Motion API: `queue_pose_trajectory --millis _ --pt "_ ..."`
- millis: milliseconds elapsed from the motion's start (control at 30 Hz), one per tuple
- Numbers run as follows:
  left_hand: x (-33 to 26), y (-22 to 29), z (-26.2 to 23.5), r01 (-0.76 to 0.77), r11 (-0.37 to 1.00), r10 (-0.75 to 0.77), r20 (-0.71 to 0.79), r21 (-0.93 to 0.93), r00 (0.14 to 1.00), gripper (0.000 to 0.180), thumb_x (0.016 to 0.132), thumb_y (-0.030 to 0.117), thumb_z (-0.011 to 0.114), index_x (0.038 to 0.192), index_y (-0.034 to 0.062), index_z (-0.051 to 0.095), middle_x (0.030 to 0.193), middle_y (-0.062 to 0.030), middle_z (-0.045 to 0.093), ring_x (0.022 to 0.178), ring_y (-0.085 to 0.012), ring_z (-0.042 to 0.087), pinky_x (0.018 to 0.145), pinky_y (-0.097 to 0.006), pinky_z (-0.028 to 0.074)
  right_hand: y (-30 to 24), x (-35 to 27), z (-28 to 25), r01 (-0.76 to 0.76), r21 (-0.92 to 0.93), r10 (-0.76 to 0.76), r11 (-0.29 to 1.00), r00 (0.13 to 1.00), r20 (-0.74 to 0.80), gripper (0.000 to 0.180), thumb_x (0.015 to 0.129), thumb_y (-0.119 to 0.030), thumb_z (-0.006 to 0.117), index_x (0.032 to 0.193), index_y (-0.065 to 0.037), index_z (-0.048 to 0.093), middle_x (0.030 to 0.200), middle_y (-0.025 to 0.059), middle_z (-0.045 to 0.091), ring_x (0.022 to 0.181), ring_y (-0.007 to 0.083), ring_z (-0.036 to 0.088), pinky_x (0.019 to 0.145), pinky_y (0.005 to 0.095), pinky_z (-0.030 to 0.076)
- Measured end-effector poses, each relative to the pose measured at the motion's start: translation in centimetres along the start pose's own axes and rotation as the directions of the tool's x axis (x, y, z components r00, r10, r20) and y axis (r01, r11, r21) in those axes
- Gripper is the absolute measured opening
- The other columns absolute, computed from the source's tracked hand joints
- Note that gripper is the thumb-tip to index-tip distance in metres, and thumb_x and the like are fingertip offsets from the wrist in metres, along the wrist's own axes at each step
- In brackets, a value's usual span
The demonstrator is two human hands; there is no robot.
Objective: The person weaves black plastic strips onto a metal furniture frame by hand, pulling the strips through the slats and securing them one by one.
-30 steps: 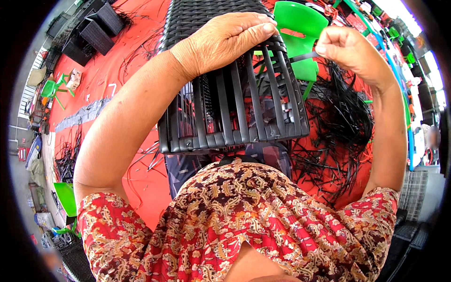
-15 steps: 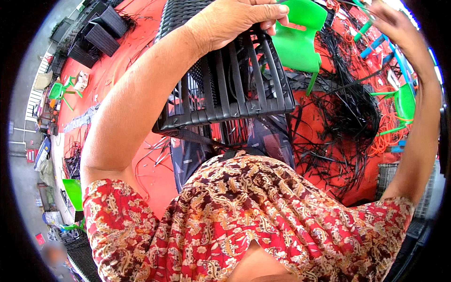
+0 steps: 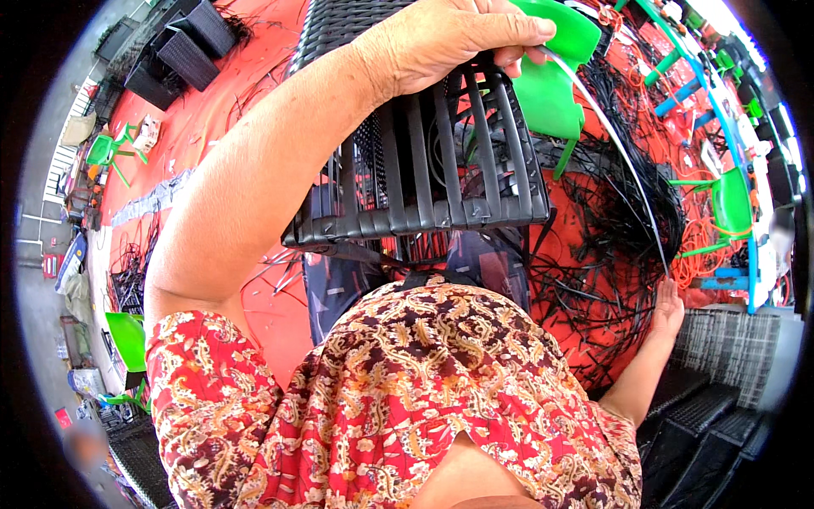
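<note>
In front of my body stands a black wicker furniture piece [image 3: 424, 219], closely woven at the top with open vertical slats on its near side. My left hand [image 3: 454, 38] is closed over its upper right part, thumb and fingers pinching a narrow strip [image 3: 617, 136] that shines whitish. The strip curves down to the right, drawn out between my two hands. At its lower end my right hand [image 3: 668, 312] is pinched on it at the fingertips, low on the right side. Part of the left fingers is hidden behind the thumb.
A green plastic chair [image 3: 555, 102] stands just beyond the wicker piece. Loose black strips [image 3: 644, 204] heap on the red floor covering [image 3: 271, 318] at the right. More black wicker pieces [image 3: 193, 55] stand far left, and others [image 3: 695, 424] near right. Orange cord [image 3: 704, 263] lies beside another green chair [image 3: 731, 202].
My right hand has swung from the upper right down to the lower right, and the strip now shows stretched between both hands. My left hand has shifted slightly right, still pinching.
</note>
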State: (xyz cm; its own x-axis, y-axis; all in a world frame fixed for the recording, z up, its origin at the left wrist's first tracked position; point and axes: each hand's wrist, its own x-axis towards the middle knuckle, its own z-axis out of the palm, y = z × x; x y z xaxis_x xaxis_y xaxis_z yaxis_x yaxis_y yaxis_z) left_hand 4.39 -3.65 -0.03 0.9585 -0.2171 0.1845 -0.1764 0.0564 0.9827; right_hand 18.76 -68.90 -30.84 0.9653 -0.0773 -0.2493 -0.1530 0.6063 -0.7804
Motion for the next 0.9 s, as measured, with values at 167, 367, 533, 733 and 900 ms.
queue_pose_trajectory --millis 167,367,533,733,900 --pt "0.2 0.0 0.0 -0.050 0.992 0.051 0.003 -0.119 0.999 0.032 0.096 0.030 0.049 0.093 0.0000 0.061 0.075 -0.0039 0.058 0.073 -0.0131 0.056 0.072 -0.025 0.045 -7.5 4.4 -0.1 0.352 0.049 -0.337 0.935 0.922 -0.190 0.035 0.092 -0.023 0.052 0.119 0.000 0.051 0.107 0.0141 0.059 0.094 0.0228 0.058 0.080 0.0343 0.050" --pt "0.2 1.0 0.0 0.019 0.991 -0.019 0.003 -0.131 1.000 0.046 0.094 0.039 0.049 0.116 -0.0022 0.052 0.092 -0.0089 0.061 0.089 -0.0176 0.057 0.083 -0.031 0.043 -20.0 6.4 16.8 0.774 -0.514 -0.885 0.370 0.462 0.058 0.033 0.091 -0.024 0.053 0.115 -0.002 0.051 0.102 0.0107 0.060 0.086 0.0214 0.058 0.075 0.0347 0.050" --pt "-0.1 5.0 1.6 -0.313 0.947 0.310 0.057 0.066 0.949 0.083 0.081 0.051 0.062 0.136 -0.0027 0.030 0.127 -0.0177 0.044 0.102 -0.0178 0.047 0.084 -0.034 0.043 -11.4 -7.9 41.9 0.909 -0.106 -0.400 -0.403 -0.070 0.914 0.022 0.083 -0.015 0.058 0.103 -0.005 0.059 0.097 0.0097 0.064 0.079 0.0209 0.060 0.067 0.0303 0.049" --pt "-1.9 9.5 1.5 -0.428 0.854 0.451 0.013 -0.295 0.892 0.067 0.085 0.042 0.060 0.124 -0.0073 0.040 0.091 -0.0124 0.059 0.050 -0.0097 0.054 0.048 -0.027 0.048 -2.7 -17.7 52.4 0.647 0.344 -0.036 -0.681 -0.499 0.866 0.016 0.074 -0.006 0.063 0.088 -0.010 0.067 0.093 0.0089 0.067 0.070 0.0196 0.061 0.055 0.0260 0.046" --pt "-5.6 9.2 -0.6 -0.580 0.779 0.456 -0.420 -0.237 0.785 0.031 0.094 0.018 0.048 0.112 -0.0072 0.050 0.072 -0.0036 0.054 0.050 -0.0085 0.048 0.047 -0.023 0.040 -0.3 -10.0 48.3 0.789 0.155 -0.281 -0.594 -0.384 0.880 0.012 0.077 -0.008 0.059 0.087 -0.008 0.066 0.097 0.0105 0.063 0.078 0.0185 0.053 0.063 0.0289 0.041"
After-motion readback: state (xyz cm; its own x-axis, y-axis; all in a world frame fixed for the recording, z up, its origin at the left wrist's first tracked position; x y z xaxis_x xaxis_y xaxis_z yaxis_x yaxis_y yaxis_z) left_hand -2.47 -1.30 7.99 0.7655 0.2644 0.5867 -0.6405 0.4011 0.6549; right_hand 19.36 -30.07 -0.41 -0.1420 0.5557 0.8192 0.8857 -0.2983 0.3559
